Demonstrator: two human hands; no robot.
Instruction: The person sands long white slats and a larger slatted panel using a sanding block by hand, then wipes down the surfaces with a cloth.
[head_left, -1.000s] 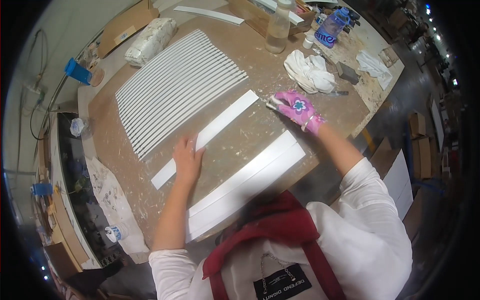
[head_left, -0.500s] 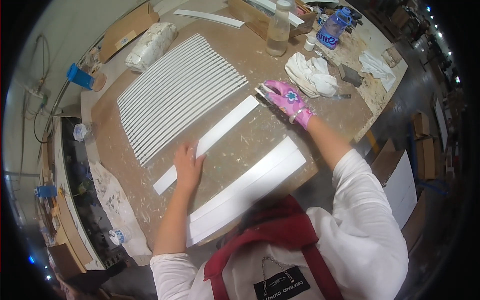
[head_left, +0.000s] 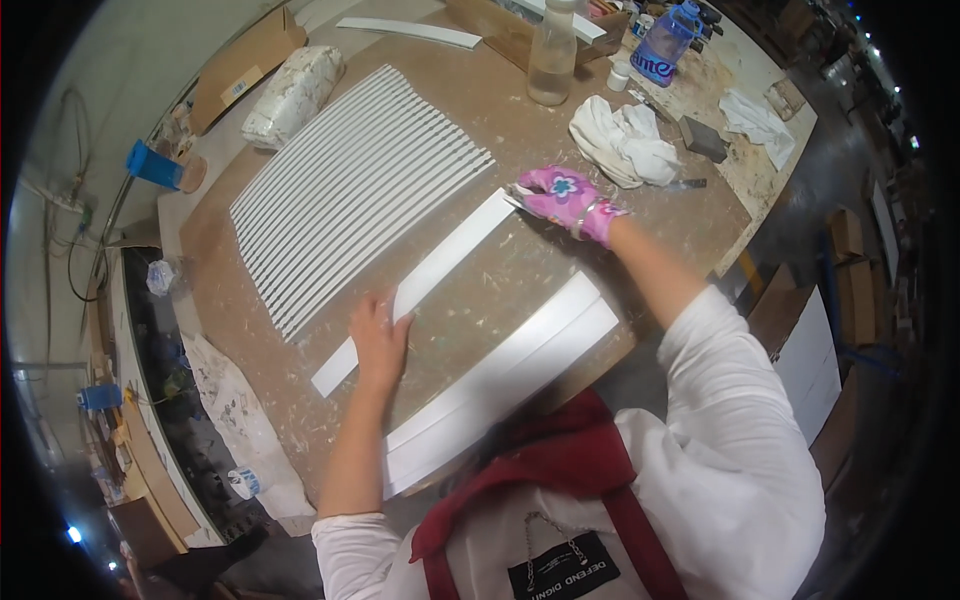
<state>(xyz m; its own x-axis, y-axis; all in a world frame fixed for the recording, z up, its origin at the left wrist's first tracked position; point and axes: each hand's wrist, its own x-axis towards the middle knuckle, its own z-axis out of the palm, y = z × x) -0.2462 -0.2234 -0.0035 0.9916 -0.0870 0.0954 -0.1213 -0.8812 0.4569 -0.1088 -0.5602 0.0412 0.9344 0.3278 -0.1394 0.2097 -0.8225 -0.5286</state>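
A narrow white strip (head_left: 450, 243) lies diagonally on the brown worktable (head_left: 470, 300). My bare left hand (head_left: 380, 335) is closed over its lower part, fingers and thumb holding it against the table. At the strip's upper right end is my right hand (head_left: 565, 200), in a pink flowered glove. Its fingers are pinched around something small, pale and flat with a dark underside, whose kind I cannot make out. Beyond the strip lies a row of several narrow white strips (head_left: 360, 190), set side by side. Wider white strips (head_left: 510, 370) lie together along the near table edge.
At the back stand a clear bottle (head_left: 552, 65) with liquid, a blue-tinted plastic bottle (head_left: 662, 45) and a small white jar (head_left: 619, 76). A crumpled white cloth (head_left: 625, 145), a grey block (head_left: 703, 138) and a wrapped package (head_left: 293, 98) lie around the work.
My right hand has moved slightly left and down, bringing the held piece onto the strip's upper end. My left hand stays on the strip. The whole view has shifted a little.
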